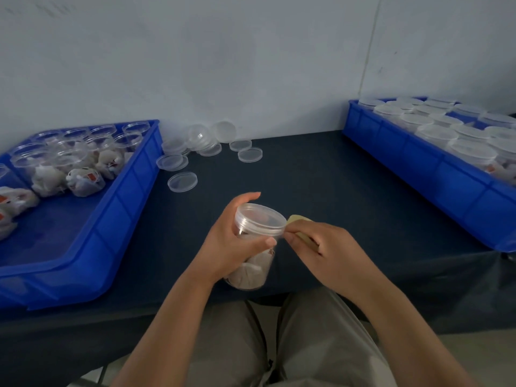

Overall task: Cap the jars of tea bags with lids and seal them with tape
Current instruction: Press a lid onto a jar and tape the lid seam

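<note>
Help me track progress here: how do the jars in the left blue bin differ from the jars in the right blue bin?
The left-bin jars stand open, without lids; the right-bin jars are capped with clear lids. The left-bin jars leave much of the left bin bare; the right-bin jars sit packed close in the right bin. Both are clear plastic jars holding tea bags.

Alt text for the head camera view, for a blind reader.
A left hand grips a lidded jar of tea bags while the right hand holds yellowish tape at its lid. On the dark table, blue trays hold open jars at left and capped jars at right, with loose lids behind.
</note>
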Action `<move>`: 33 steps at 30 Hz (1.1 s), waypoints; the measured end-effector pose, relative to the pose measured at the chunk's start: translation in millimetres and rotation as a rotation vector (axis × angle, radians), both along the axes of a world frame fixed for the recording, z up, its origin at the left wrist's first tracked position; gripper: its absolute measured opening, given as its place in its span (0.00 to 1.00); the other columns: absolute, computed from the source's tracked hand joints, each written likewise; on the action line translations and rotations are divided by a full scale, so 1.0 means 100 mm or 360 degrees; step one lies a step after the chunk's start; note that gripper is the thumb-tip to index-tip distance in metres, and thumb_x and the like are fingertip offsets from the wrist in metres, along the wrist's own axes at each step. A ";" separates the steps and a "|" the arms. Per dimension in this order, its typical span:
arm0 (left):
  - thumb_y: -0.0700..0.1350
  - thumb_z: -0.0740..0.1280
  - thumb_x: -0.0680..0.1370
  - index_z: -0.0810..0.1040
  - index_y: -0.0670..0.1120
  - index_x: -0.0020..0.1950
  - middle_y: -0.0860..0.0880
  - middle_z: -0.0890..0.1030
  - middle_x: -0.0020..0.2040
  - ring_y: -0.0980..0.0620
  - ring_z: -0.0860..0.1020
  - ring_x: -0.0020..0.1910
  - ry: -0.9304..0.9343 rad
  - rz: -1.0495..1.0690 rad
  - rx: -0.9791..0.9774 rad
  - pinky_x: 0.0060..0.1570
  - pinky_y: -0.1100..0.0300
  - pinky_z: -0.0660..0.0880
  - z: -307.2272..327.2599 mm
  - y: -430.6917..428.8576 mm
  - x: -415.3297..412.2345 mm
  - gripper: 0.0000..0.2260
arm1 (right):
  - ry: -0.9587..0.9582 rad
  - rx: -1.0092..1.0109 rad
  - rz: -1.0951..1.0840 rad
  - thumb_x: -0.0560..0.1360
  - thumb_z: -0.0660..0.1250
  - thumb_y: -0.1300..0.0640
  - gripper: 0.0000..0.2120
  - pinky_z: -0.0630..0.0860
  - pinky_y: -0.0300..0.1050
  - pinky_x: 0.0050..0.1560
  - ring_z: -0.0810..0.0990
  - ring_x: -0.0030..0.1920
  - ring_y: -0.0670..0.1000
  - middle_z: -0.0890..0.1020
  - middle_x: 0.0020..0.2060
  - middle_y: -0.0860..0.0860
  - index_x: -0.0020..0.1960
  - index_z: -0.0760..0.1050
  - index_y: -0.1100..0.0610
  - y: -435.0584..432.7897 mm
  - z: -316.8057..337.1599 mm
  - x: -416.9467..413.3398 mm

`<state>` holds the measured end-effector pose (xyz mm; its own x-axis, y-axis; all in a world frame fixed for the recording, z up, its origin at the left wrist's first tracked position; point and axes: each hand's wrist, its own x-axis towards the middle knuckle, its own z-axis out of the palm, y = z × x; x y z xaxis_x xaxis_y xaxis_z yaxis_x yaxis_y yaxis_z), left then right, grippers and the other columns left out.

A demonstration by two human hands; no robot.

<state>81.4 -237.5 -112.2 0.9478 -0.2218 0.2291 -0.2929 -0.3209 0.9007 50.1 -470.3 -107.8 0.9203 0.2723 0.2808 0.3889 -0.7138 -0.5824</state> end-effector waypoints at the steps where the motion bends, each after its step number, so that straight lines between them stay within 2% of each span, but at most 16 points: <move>1: 0.60 0.79 0.65 0.72 0.68 0.69 0.64 0.80 0.61 0.62 0.80 0.60 -0.0009 0.0044 -0.0018 0.51 0.72 0.77 -0.02 -0.02 -0.02 0.33 | -0.0015 0.0008 -0.0020 0.85 0.61 0.41 0.13 0.76 0.34 0.50 0.81 0.50 0.40 0.84 0.49 0.36 0.62 0.81 0.41 0.01 -0.01 -0.01; 3: 0.58 0.80 0.66 0.74 0.66 0.63 0.64 0.81 0.58 0.62 0.82 0.57 -0.0028 0.0127 -0.0093 0.47 0.72 0.78 -0.05 -0.06 -0.07 0.29 | -0.0023 0.0026 -0.0049 0.86 0.61 0.43 0.12 0.76 0.36 0.48 0.81 0.48 0.41 0.84 0.47 0.38 0.62 0.81 0.41 0.05 -0.02 -0.02; 7: 0.57 0.79 0.67 0.75 0.61 0.62 0.61 0.82 0.56 0.59 0.84 0.54 -0.0046 0.0252 -0.0239 0.45 0.69 0.79 -0.08 -0.06 -0.14 0.26 | 0.0030 0.0092 0.0040 0.86 0.61 0.45 0.10 0.75 0.34 0.43 0.82 0.45 0.43 0.83 0.43 0.39 0.59 0.81 0.41 0.09 0.00 -0.05; 11: 0.59 0.77 0.67 0.75 0.59 0.64 0.62 0.81 0.56 0.60 0.83 0.54 -0.0024 0.0304 -0.0268 0.46 0.70 0.78 -0.04 -0.04 -0.15 0.27 | 0.0136 0.0141 0.0204 0.87 0.57 0.44 0.13 0.76 0.45 0.44 0.82 0.44 0.47 0.83 0.44 0.46 0.56 0.80 0.45 0.09 0.00 -0.06; 13: 0.59 0.77 0.66 0.75 0.58 0.64 0.62 0.82 0.56 0.60 0.84 0.53 -0.0020 0.0295 -0.0261 0.45 0.70 0.78 -0.04 -0.05 -0.15 0.28 | 0.0127 0.0130 0.0190 0.86 0.57 0.44 0.14 0.77 0.47 0.45 0.83 0.46 0.47 0.84 0.46 0.46 0.57 0.80 0.45 0.06 -0.01 -0.04; 16: 0.59 0.78 0.66 0.76 0.57 0.64 0.61 0.83 0.55 0.59 0.84 0.52 -0.0016 0.0278 -0.0277 0.45 0.68 0.79 -0.03 -0.08 -0.15 0.28 | 0.0140 0.0129 0.0216 0.86 0.57 0.44 0.13 0.78 0.39 0.49 0.83 0.51 0.43 0.85 0.51 0.40 0.58 0.81 0.41 0.00 0.01 -0.03; 18: 0.59 0.78 0.66 0.75 0.57 0.64 0.62 0.82 0.55 0.59 0.84 0.52 -0.0018 0.0268 -0.0261 0.45 0.69 0.79 -0.02 -0.09 -0.15 0.28 | 0.0145 0.0150 0.0245 0.86 0.60 0.47 0.12 0.74 0.30 0.51 0.83 0.52 0.38 0.84 0.52 0.34 0.59 0.82 0.40 -0.03 0.03 -0.03; 19: 0.59 0.78 0.66 0.75 0.57 0.64 0.62 0.82 0.55 0.59 0.84 0.53 -0.0021 0.0264 -0.0259 0.45 0.69 0.79 -0.02 -0.09 -0.15 0.28 | 0.0146 0.0147 0.0243 0.87 0.60 0.48 0.11 0.73 0.29 0.52 0.82 0.52 0.37 0.84 0.52 0.32 0.59 0.82 0.40 -0.04 0.04 -0.04; 22: 0.59 0.78 0.66 0.75 0.58 0.64 0.62 0.82 0.56 0.60 0.84 0.53 -0.0029 0.0254 -0.0257 0.45 0.69 0.79 -0.01 -0.09 -0.16 0.28 | 0.0136 0.0083 0.0131 0.86 0.60 0.46 0.11 0.77 0.37 0.51 0.82 0.53 0.39 0.85 0.51 0.36 0.60 0.82 0.40 -0.02 0.04 -0.04; 27: 0.57 0.80 0.67 0.75 0.62 0.62 0.62 0.82 0.56 0.60 0.84 0.53 -0.0093 0.0253 -0.0170 0.44 0.70 0.79 -0.03 -0.15 -0.18 0.26 | 0.0069 -0.0049 -0.0208 0.84 0.59 0.43 0.12 0.80 0.44 0.44 0.81 0.43 0.41 0.83 0.43 0.38 0.61 0.80 0.38 0.11 0.02 -0.05; 30: 0.60 0.80 0.66 0.74 0.64 0.62 0.63 0.82 0.57 0.61 0.84 0.53 -0.0139 0.0334 -0.0136 0.44 0.69 0.79 -0.07 -0.19 -0.20 0.28 | 0.0046 -0.0086 -0.0322 0.84 0.58 0.42 0.11 0.80 0.43 0.39 0.81 0.39 0.40 0.82 0.39 0.38 0.58 0.79 0.38 0.17 0.03 -0.07; 33: 0.63 0.80 0.65 0.73 0.65 0.62 0.65 0.81 0.57 0.64 0.83 0.53 -0.0228 0.0431 -0.0067 0.46 0.72 0.77 -0.09 -0.23 -0.23 0.28 | 0.0020 -0.0131 -0.0421 0.84 0.58 0.42 0.11 0.79 0.43 0.36 0.80 0.37 0.41 0.82 0.38 0.39 0.57 0.79 0.37 0.21 0.02 -0.07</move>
